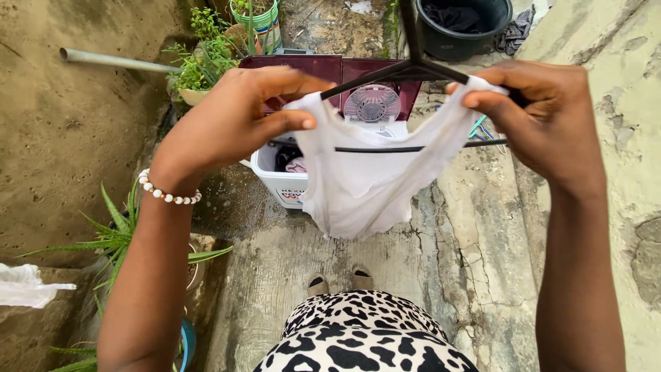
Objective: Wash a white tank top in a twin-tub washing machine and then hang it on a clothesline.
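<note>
Two hands: both raised in front of the camera, stretching one white garment (368, 176) between them.
Left hand (234, 117): fingers pinched closed on the garment's left edge; one white bead bracelet (169, 195) on the wrist.
Right hand (544, 114): fingers pinched closed on the garment's right edge.
Garment: thin, hanging in a sag between the hands, over one black hanger (413, 69) whose bar crosses it.
Washing machine (323, 103): one, white with a maroon lid, on the ground behind the garment; clothes show inside.
Black tub (468, 27): one, top of view, holding dark cloth.
Potted plants (206, 55): several at left.
</note>
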